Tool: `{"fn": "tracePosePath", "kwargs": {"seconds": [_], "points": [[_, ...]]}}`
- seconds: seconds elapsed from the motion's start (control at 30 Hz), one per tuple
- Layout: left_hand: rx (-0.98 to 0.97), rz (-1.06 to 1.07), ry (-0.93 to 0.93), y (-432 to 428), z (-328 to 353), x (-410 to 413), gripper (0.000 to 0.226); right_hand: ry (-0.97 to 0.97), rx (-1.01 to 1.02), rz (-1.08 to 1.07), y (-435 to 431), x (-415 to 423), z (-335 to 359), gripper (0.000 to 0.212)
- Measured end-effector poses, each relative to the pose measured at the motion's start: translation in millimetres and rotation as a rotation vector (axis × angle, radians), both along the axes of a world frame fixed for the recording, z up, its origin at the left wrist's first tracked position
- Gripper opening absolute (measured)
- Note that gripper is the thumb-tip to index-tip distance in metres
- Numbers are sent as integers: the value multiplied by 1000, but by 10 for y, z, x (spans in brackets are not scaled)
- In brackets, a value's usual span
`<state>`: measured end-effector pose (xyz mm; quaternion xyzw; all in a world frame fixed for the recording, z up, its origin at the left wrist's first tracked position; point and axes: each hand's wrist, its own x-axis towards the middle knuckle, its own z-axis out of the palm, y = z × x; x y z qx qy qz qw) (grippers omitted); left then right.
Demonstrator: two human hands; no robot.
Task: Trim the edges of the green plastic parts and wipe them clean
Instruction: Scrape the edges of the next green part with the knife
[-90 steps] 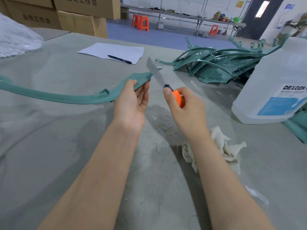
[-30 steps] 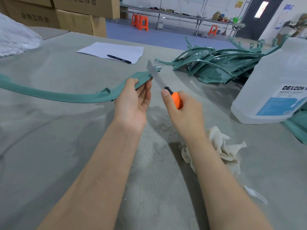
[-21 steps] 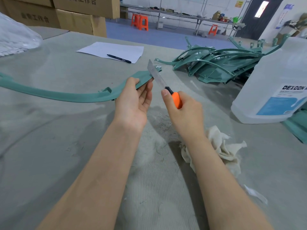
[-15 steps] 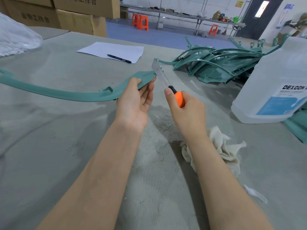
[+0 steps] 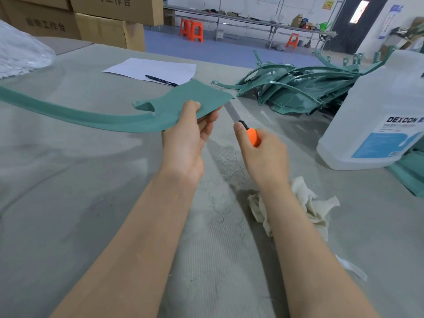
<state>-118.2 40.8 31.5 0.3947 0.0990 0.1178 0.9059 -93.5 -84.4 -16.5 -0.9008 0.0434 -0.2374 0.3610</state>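
My left hand (image 5: pixel 188 138) grips the wide end of a long curved green plastic part (image 5: pixel 110 117), whose thin arm runs off to the left above the table. My right hand (image 5: pixel 263 157) holds an orange-handled utility knife (image 5: pixel 251 136). Its metal blade points up-left and its tip meets the right edge of the part's wide end, just past my left fingers. A crumpled cream cloth (image 5: pixel 305 210) lies on the table beside my right forearm. A pile of more green parts (image 5: pixel 296 88) sits at the back right.
A large translucent DEXCON jug (image 5: pixel 376 120) stands at the right, with another green part (image 5: pixel 410 173) behind it. White paper (image 5: pixel 151 68) with a pen (image 5: pixel 161 80) lies at the back. Cardboard boxes (image 5: pixel 107 28) and a plastic bag (image 5: pixel 20 53) are at back left. Green shavings litter the grey table (image 5: pixel 68 180).
The green part has tilted so that its broad flat face now shows toward me. The knife blade has dropped lower, its tip now under the part's right edge.
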Motion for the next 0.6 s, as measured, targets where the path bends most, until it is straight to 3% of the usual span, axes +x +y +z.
{"fn": "tracePosePath", "kwargs": {"seconds": [0.43, 0.6], "points": [[-30, -42, 26, 55, -33, 16, 16, -129, 231, 140, 110, -136, 115, 53], [72, -73, 15, 35, -30, 6, 15, -152, 580, 274, 98, -199, 273, 28]]}}
